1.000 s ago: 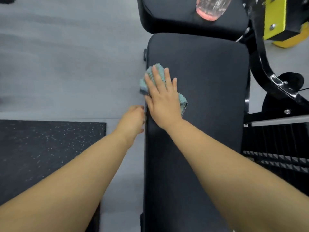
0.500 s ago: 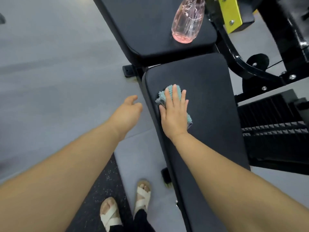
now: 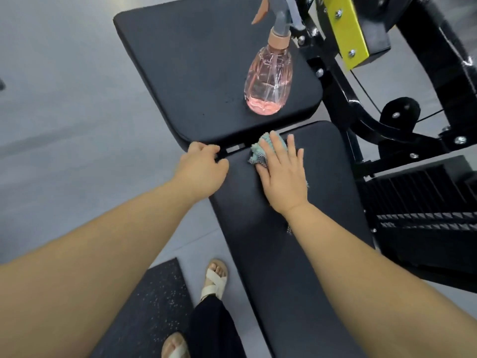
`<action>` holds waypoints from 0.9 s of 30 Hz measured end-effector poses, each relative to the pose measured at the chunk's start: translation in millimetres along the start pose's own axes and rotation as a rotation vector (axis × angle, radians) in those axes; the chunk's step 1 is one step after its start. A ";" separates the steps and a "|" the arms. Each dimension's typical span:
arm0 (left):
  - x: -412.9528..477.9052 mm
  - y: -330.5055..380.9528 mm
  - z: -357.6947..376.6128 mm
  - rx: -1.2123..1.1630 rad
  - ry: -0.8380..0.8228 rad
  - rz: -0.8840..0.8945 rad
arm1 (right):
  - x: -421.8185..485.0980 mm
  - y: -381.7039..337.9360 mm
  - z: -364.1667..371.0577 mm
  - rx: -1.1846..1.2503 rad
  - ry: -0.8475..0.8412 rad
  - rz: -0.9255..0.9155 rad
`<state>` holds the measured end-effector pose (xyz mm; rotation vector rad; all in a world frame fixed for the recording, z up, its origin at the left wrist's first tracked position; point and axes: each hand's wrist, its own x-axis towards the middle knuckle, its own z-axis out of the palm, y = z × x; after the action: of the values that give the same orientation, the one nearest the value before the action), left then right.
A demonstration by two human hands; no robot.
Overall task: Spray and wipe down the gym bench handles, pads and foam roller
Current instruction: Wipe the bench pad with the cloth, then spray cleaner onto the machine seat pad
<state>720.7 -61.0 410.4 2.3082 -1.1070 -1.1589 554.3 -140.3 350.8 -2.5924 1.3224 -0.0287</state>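
The person's right hand (image 3: 282, 177) lies flat, fingers straight and slightly spread, pressing a teal microfibre cloth (image 3: 260, 153) onto the long bench pad (image 3: 296, 254). The cloth sits at the far end of that pad, close to the narrow gap that separates it from the seat pad (image 3: 201, 73). Most of the cloth is covered by the palm; a bunched part shows past the index finger and thumb, and a small edge shows on the hand's outer side.

The left hand (image 3: 204, 167) is at the far left corner of the long bench pad, its fingers curled over the corner at the gap and gripping the pad's edge.

A pink translucent spray bottle (image 3: 268, 83) stands upright on the seat pad, near its right side, with a little pink liquid in the bottom and a peach collar under a grey trigger head. It is apart from both hands.

To the right of the pads stands a black machine frame (image 3: 374, 120) with a yellow plate (image 3: 346, 29) bolted to it. Below, on the grey floor (image 3: 64, 125), lies a dark speckled rubber mat (image 3: 154, 301), and the person's feet in white strap sandals (image 3: 215, 280) stand beside the long bench pad's left side.
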 end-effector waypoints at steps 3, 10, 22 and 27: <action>3.8 1.7 -7.4 0.199 -0.143 0.029 | 12.3 28.8 -12.7 -0.010 -0.016 0.214; 15.1 22.0 -27.4 0.352 -0.245 -0.010 | 26.9 21.5 -30.7 0.162 -0.138 0.543; 76.8 6.1 -109.7 0.390 -0.189 0.083 | 43.6 -31.3 -72.2 0.448 -0.019 0.586; 114.1 3.1 -152.7 0.510 -0.304 0.074 | 89.7 -65.3 -110.1 0.937 0.161 0.635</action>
<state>881.3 -157.6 445.5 2.4688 -1.7588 -1.3542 646.1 -196.7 464.0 -1.3707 1.6015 -0.5940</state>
